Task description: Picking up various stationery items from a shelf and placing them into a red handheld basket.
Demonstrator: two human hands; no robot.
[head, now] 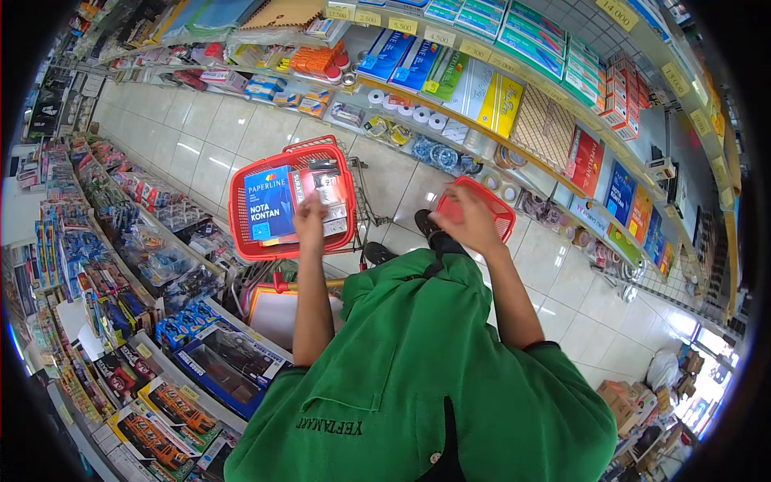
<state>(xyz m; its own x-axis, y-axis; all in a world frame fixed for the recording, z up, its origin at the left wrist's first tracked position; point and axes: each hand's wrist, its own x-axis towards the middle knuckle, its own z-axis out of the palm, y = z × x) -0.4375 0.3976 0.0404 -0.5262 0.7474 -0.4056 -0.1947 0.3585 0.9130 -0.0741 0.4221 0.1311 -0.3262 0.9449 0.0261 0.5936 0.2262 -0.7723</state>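
My left hand is over the right part of a red plastic basket, above small boxes; whether it touches them I cannot tell. The basket sits on a metal shopping cart and holds a blue Paperline receipt book pack, a red and white pack beside it and several small boxes. My right hand, blurred, is raised with its fingers apart over a second red basket, which stands low by my feet. Nothing shows in the right hand. The left fingers are bent and partly blurred.
A shelf with receipt books, tape rolls and stationery boxes runs along the upper right. Toys and boxed toy trucks fill the shelves at left. Tiled floor lies between. Cardboard cartons stand at lower right.
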